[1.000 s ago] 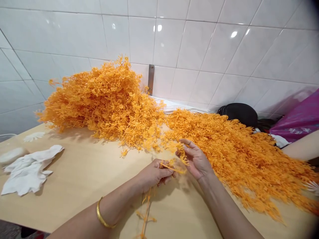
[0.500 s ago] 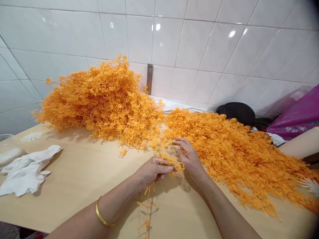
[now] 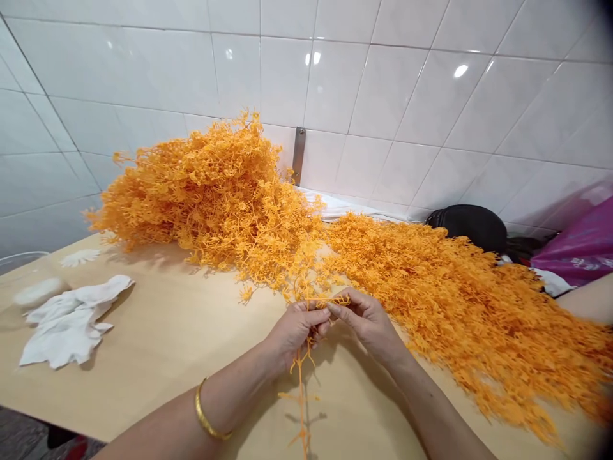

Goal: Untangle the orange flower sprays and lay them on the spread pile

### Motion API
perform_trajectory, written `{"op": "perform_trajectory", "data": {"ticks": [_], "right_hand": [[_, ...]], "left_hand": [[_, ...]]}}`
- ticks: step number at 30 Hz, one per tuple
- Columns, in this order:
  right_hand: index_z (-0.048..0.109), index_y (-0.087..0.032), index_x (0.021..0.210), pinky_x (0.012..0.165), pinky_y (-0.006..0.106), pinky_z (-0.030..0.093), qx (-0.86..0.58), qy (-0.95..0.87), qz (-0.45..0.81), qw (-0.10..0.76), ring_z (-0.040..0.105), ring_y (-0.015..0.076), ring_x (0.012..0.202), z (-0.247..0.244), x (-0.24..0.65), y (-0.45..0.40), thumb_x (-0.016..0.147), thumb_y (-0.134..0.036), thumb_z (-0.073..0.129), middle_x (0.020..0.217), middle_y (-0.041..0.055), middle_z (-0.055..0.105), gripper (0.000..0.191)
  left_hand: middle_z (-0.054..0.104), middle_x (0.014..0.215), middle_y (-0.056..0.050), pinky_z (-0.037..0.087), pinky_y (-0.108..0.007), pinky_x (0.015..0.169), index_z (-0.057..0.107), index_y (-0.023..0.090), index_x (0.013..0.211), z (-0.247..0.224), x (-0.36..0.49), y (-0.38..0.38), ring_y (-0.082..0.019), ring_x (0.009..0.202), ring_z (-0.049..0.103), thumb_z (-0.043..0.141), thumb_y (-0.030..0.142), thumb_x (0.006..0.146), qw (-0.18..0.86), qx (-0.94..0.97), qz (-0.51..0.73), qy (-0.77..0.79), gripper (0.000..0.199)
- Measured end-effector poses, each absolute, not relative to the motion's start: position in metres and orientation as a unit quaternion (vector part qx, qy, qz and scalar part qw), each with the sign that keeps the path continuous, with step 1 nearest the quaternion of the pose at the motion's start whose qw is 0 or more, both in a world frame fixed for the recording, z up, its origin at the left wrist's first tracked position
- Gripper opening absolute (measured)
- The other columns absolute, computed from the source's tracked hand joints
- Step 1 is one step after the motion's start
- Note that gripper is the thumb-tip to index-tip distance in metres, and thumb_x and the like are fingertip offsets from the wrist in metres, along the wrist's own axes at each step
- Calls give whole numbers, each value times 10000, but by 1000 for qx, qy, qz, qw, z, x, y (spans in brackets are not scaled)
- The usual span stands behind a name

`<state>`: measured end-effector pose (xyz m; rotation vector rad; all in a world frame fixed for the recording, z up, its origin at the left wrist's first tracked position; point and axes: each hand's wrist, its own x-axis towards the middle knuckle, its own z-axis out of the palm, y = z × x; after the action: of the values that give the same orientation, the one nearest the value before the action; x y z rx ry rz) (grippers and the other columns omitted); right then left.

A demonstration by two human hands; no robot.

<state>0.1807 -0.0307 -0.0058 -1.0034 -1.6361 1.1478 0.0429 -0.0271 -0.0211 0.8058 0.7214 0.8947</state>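
Observation:
My left hand is closed around a thin orange plastic stem with small side branches. The stem hangs down from the fist toward the near edge of the view, and more orange sprigs stand above the fingers. Against the left fingertips, my right hand pinches a piece of the same orange sprig. A gold bangle circles my left wrist. Just beyond both hands lies a tall heap of orange artificial sprigs. Beside my right forearm spreads a flatter pile of orange sprigs.
A crumpled white cloth lies at the left, with a white rounded object and a white flower-shaped piece near it. A black case and a purple bag stand at the back right. Behind the table rises a tiled wall.
My right hand has come from open fingers beside the sprig to a pinch on it, meeting the left hand. The whole view has shifted slightly, moving the scene rightward.

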Motion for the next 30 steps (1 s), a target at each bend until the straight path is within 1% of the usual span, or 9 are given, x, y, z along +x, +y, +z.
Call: {"op": "perform_trajectory", "data": {"ticks": [3, 5, 8, 10, 15, 20, 26, 28, 30], "right_hand": [[567, -153, 613, 596, 235, 408, -397, -632, 474, 467, 520, 106, 594, -7, 177, -30, 744, -307, 568, 594, -10, 557, 201], [562, -164, 615, 588, 240, 430, -379, -562, 535, 504, 536, 101, 561, -7, 181, -26, 732, -312, 582, 583, -17, 572, 190], [560, -185, 633, 605, 251, 468, -368, -396, 592, 598, 562, 94, 529, -6, 198, -16, 666, -316, 643, 595, -33, 595, 158], [566, -181, 638, 634, 260, 480, -382, -338, 600, 616, 582, 101, 547, -7, 209, -10, 627, -297, 673, 612, -22, 611, 158], [600, -160, 793, 529, 224, 444, -438, -408, 629, 495, 565, 100, 505, -12, 211, -11, 637, -255, 665, 616, 8, 618, 194], [596, -154, 820, 570, 223, 414, -404, -456, 661, 438, 539, 88, 538, -8, 201, -21, 643, -219, 655, 602, -5, 592, 198], [565, -167, 915, 586, 242, 380, -375, -462, 701, 393, 539, 109, 572, -2, 202, -25, 624, -238, 665, 629, 7, 598, 315], [549, -171, 946, 560, 230, 364, -396, -472, 695, 371, 519, 99, 545, -3, 201, -26, 611, -243, 676, 611, -3, 588, 365], [547, -167, 924, 509, 209, 332, -417, -491, 682, 346, 481, 81, 494, -4, 197, -27, 609, -245, 675, 565, -23, 558, 349]], "left_hand": [[400, 375, 50, 170, -182, 345, 541, 116, 622, -21, 41, -27, -32, 326, 285, 598, 275, 641, 778, 377, 399, 306, 171], [377, 366, 55, 164, -179, 345, 556, 106, 629, -21, 38, -27, -27, 321, 268, 589, 266, 652, 801, 366, 386, 274, 165], [357, 357, 55, 167, -179, 341, 576, 96, 634, -21, 37, -29, -32, 326, 269, 586, 248, 648, 829, 348, 367, 238, 153], [369, 359, 47, 164, -182, 337, 587, 92, 646, -22, 38, -30, -37, 329, 279, 581, 245, 657, 828, 357, 359, 240, 153], [473, 460, 11, 239, -180, 380, 623, 79, 774, -22, 43, -32, -45, 390, 368, 551, 216, 674, 810, 375, 366, 264, 183], [540, 565, -30, 302, -191, 439, 620, 81, 751, -18, 43, -32, -68, 474, 442, 549, 198, 650, 820, 345, 375, 262, 171], [510, 486, 8, 247, -185, 391, 596, 98, 692, -20, 43, -33, -39, 374, 365, 558, 281, 671, 793, 387, 348, 316, 188], [498, 447, 15, 225, -189, 377, 595, 103, 686, -21, 44, -34, -41, 350, 351, 550, 297, 676, 770, 431, 333, 334, 200], [485, 415, 18, 217, -193, 371, 591, 107, 663, -21, 45, -35, -41, 329, 335, 542, 295, 676, 743, 475, 317, 348, 195]]}}
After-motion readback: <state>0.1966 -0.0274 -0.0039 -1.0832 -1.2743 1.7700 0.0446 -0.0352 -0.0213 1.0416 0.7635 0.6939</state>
